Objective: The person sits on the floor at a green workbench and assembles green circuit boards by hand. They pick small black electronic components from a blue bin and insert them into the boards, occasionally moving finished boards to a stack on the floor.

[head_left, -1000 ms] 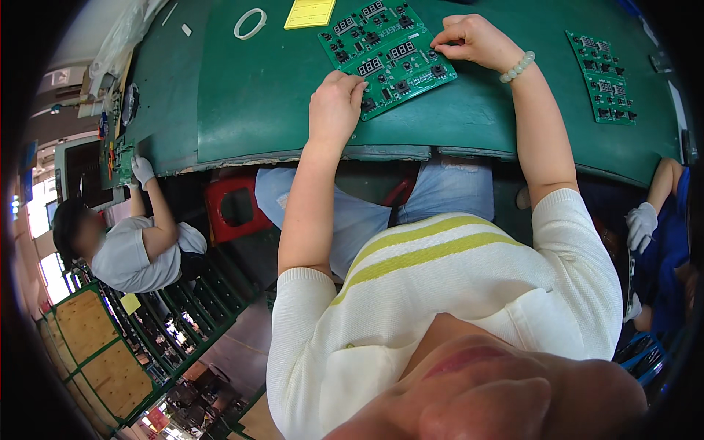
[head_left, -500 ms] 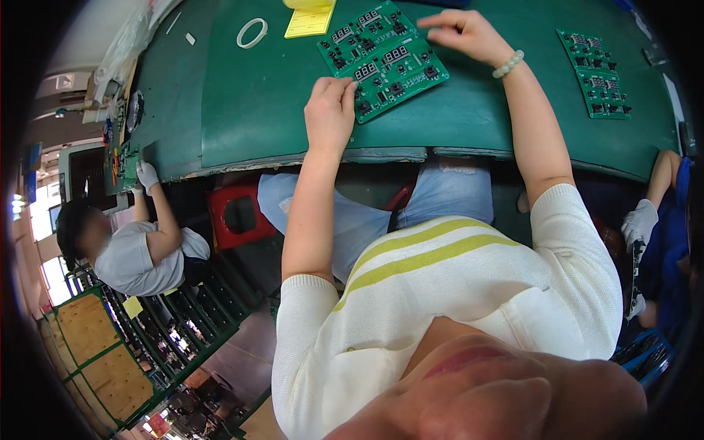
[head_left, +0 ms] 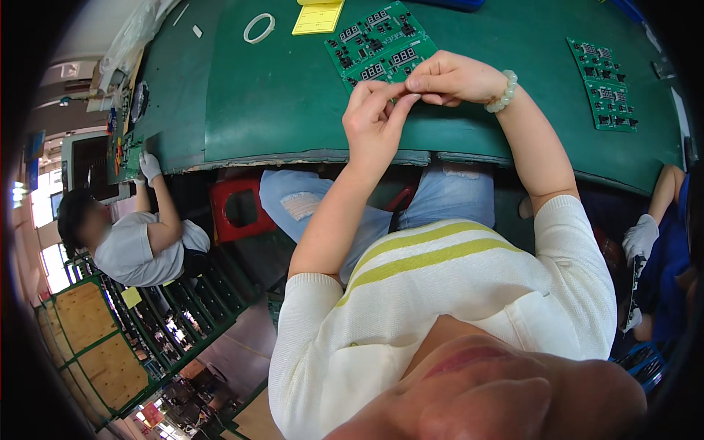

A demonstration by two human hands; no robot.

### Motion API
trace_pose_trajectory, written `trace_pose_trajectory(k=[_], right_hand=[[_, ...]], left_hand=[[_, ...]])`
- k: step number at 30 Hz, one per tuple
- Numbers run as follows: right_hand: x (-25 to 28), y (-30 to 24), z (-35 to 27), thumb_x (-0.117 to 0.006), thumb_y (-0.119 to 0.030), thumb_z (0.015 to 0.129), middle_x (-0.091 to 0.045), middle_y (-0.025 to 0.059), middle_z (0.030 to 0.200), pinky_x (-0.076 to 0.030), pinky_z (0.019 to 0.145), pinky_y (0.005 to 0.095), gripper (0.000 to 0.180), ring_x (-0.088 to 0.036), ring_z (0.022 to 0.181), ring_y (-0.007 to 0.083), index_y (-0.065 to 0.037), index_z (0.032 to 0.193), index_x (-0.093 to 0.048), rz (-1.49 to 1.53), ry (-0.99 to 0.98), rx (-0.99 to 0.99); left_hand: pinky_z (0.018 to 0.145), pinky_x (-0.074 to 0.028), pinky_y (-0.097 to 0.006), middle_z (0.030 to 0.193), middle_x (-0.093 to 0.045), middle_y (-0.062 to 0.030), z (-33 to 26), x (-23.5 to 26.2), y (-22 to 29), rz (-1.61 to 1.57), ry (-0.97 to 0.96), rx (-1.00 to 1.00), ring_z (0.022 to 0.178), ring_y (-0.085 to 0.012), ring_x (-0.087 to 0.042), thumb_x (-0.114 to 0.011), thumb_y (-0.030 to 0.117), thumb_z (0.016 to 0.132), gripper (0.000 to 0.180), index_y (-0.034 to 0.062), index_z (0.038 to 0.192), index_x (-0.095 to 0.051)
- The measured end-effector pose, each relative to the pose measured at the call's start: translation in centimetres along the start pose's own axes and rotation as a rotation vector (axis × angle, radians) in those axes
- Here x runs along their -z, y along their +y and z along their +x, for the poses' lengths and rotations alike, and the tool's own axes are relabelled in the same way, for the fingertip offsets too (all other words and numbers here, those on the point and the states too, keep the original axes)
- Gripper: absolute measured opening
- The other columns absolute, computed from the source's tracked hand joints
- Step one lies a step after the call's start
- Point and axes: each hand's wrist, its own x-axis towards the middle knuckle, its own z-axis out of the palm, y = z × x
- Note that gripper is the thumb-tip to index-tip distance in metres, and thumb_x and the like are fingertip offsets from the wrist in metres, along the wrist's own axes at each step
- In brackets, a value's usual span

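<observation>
At the far edge of your green worktop [head_left: 279, 103], just left of the nearest circuit board [head_left: 378, 48], lies a yellow rectangular pad of paper slips [head_left: 317, 17], partly cut off by the frame. Far left, beyond the worktop's end, a dark rectangular screen [head_left: 88, 158] stands near a seated co-worker. Below, a small yellow note [head_left: 132, 297] sits on the green racks [head_left: 183, 323].
</observation>
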Motion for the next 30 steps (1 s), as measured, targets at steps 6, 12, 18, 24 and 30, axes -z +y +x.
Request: trace_pose_trajectory(k=[6,12,18,24,30], right_hand=[[-1.1,0.7,0.6,-0.055,-0.042,0.102,-0.037,-0.0080,0.054,-0.019,0.039,0.0213,0.053,-0.025,0.042,0.0020,-0.010,0.060,-0.047,-0.027,-0.116,-0.069],[-2.2,-0.8,0.3,-0.053,-0.034,0.103,-0.040,-0.0070,0.058,-0.022,0.042,0.0201,0.042,-0.029,0.048,0.0027,-0.003,0.075,-0.063,0.121,-0.050,-0.080],[0.5,-0.2,0.2,-0.054,-0.015,0.100,-0.058,-0.0027,0.085,-0.029,0.048,0.0167,0.031,-0.036,0.058,0.0006,-0.001,0.125,-0.065,0.124,0.202,0.252],[2.8,2.0,1.0,-0.071,-0.017,0.092,-0.064,-0.0030,0.082,-0.030,0.049,0.0171,0.021,-0.040,0.059,-0.0001,-0.005,0.109,-0.070,-0.036,0.508,0.202],[2.0,0.9,1.3,-0.075,-0.014,0.088,-0.065,-0.0044,0.081,-0.037,0.057,0.0181,0.018,-0.049,0.068,0.0008,-0.003,0.102,-0.073,-0.192,0.638,0.345]], left_hand=[[0.058,-0.047,-0.019,0.095,-0.059,-0.0069,-2.2,0.3,-0.8,-0.129,-0.011,0.104,0.071,-0.0081,-0.059,-0.073,-0.006,0.084,0.016,-0.0017,0.099,-0.071],[0.055,-0.045,-0.018,0.100,-0.061,-0.0094,-1.9,1.1,-1.1,-0.305,0.054,0.148,0.066,-0.0081,-0.058,-0.069,-0.004,0.088,0.016,-0.0017,0.104,-0.068],[0.057,-0.051,-0.023,0.086,-0.071,-0.0068,0.0,4.7,-3.1,-0.185,0.081,0.517,0.060,-0.0097,-0.063,-0.070,-0.001,0.088,0.014,-0.0040,0.101,-0.067],[0.058,-0.051,-0.031,0.085,-0.070,-0.0089,1.4,4.9,-4.5,0.414,-0.222,0.061,0.065,-0.0187,-0.065,-0.073,0.002,0.080,0.008,0.0017,0.089,-0.073],[0.069,-0.054,-0.039,0.086,-0.068,-0.0094,2.8,4.8,-4.5,0.594,-0.411,-0.075,0.077,-0.0297,-0.067,-0.073,0.004,0.078,0.010,0.0043,0.088,-0.073]])
